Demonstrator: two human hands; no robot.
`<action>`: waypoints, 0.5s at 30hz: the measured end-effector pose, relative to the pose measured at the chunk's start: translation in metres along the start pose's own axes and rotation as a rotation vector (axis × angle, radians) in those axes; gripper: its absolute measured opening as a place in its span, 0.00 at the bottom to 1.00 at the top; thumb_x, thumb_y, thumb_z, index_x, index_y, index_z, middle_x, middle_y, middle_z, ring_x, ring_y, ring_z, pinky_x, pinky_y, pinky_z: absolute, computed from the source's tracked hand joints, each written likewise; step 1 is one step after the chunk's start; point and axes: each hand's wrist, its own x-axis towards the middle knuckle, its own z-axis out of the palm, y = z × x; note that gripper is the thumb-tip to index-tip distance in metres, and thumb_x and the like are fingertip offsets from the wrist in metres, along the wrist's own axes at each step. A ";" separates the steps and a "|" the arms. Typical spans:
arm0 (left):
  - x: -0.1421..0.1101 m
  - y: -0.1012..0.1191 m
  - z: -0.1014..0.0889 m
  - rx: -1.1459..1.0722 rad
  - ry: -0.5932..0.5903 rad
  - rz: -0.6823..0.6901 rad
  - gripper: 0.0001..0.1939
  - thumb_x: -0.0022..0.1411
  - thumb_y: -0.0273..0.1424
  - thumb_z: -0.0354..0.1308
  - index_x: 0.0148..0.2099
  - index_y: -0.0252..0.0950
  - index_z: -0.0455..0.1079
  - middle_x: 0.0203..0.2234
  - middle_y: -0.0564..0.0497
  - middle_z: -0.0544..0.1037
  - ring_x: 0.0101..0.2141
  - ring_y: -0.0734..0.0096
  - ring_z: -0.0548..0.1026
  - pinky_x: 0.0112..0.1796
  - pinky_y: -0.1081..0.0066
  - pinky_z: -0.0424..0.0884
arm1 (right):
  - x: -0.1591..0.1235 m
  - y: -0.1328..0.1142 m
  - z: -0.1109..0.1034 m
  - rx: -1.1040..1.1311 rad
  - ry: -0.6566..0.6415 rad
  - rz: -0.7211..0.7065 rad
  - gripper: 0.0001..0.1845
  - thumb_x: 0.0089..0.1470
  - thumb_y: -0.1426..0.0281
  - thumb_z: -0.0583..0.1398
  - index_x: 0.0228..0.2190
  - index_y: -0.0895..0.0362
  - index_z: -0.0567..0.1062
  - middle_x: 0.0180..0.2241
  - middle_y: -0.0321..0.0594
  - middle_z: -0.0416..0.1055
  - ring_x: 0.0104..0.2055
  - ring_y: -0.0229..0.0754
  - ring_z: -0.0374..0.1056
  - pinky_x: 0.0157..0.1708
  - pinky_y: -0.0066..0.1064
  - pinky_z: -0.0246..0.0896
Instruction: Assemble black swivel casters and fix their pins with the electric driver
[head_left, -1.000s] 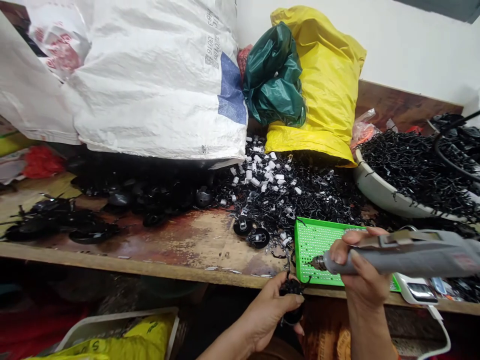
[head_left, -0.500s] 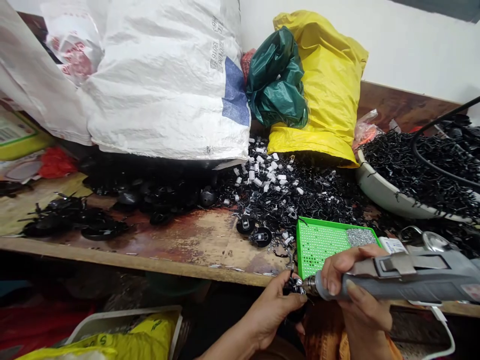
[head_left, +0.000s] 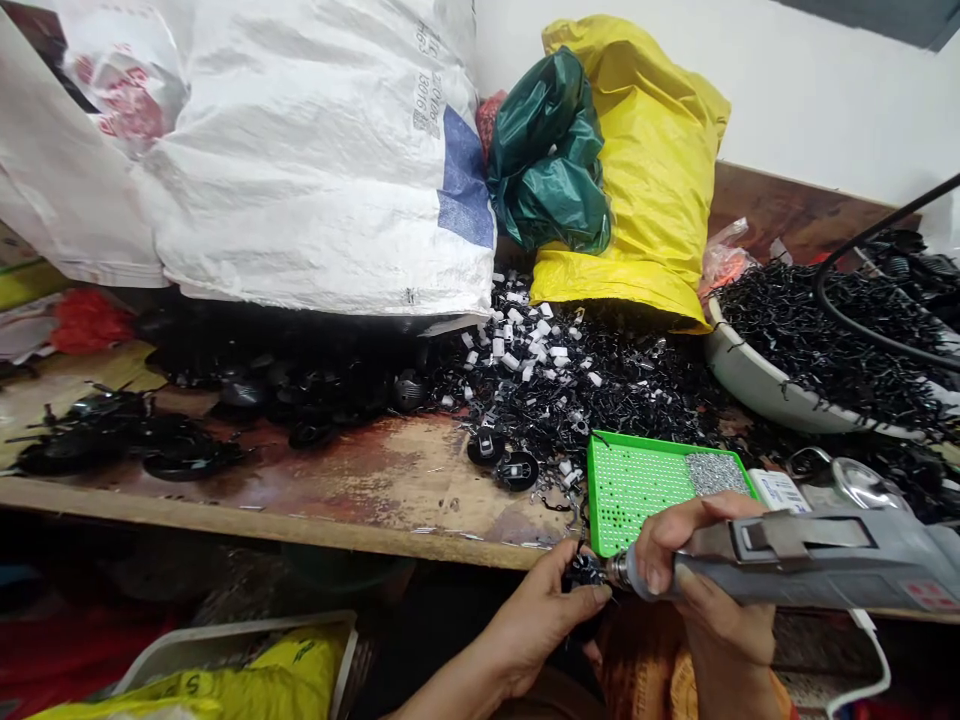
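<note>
My right hand (head_left: 705, 560) is wrapped round a grey electric screwdriver (head_left: 817, 565), which lies almost level and points left. Its tip meets a small black plastic part (head_left: 583, 572) just off the table's front edge. Thumb and fingers of my left hand (head_left: 544, 610) pinch that part, and they cover much of it. Behind the screwdriver sits a green perforated tray (head_left: 637, 480) with a heap of small silvery screws (head_left: 716, 473) in its right corner. Two round black pieces (head_left: 517, 470) lie left of the tray.
Black and white small parts (head_left: 540, 345) are heaped at mid-table. A white sack (head_left: 315, 170), a yellow bag (head_left: 660, 170) and a dark green bag (head_left: 551, 160) stand behind. At right is a bowl (head_left: 787, 385) full of black pieces. A bin (head_left: 225, 650) stands below the table edge.
The view has shifted slightly, so the table's things appear a little further left. Both hands keep their grip, and the screwdriver stays against the black part.
</note>
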 end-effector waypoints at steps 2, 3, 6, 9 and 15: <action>0.000 0.000 0.000 0.011 0.003 0.005 0.13 0.49 0.31 0.58 0.38 0.34 0.62 0.25 0.54 0.66 0.25 0.75 0.66 0.20 0.76 0.65 | -0.001 0.000 0.000 0.004 -0.006 0.003 0.21 0.48 0.74 0.56 0.44 0.49 0.59 0.32 0.38 0.67 0.21 0.35 0.64 0.17 0.31 0.61; 0.000 0.001 -0.001 0.013 -0.001 0.003 0.13 0.49 0.32 0.58 0.37 0.34 0.62 0.25 0.54 0.66 0.25 0.75 0.65 0.20 0.76 0.65 | -0.002 0.000 0.001 0.005 -0.009 0.004 0.21 0.48 0.74 0.56 0.44 0.49 0.59 0.32 0.38 0.67 0.21 0.35 0.64 0.17 0.30 0.61; -0.001 0.000 0.000 0.014 -0.011 -0.001 0.13 0.49 0.32 0.58 0.37 0.33 0.61 0.25 0.53 0.66 0.25 0.74 0.66 0.20 0.76 0.65 | -0.001 -0.002 0.002 -0.008 -0.026 0.001 0.20 0.48 0.74 0.56 0.44 0.48 0.59 0.31 0.37 0.68 0.21 0.35 0.64 0.17 0.30 0.62; -0.001 0.000 -0.001 0.015 -0.019 -0.002 0.14 0.49 0.32 0.58 0.37 0.33 0.61 0.25 0.53 0.67 0.26 0.73 0.66 0.21 0.76 0.65 | 0.001 -0.005 0.002 -0.036 -0.060 0.006 0.20 0.48 0.75 0.56 0.43 0.48 0.59 0.31 0.37 0.68 0.20 0.35 0.65 0.16 0.30 0.62; 0.000 0.000 -0.001 0.020 -0.022 -0.025 0.14 0.48 0.32 0.59 0.37 0.34 0.61 0.24 0.53 0.67 0.26 0.73 0.67 0.20 0.76 0.65 | 0.000 -0.004 0.002 -0.053 -0.032 0.004 0.20 0.48 0.73 0.56 0.43 0.49 0.59 0.29 0.36 0.68 0.19 0.34 0.64 0.15 0.28 0.62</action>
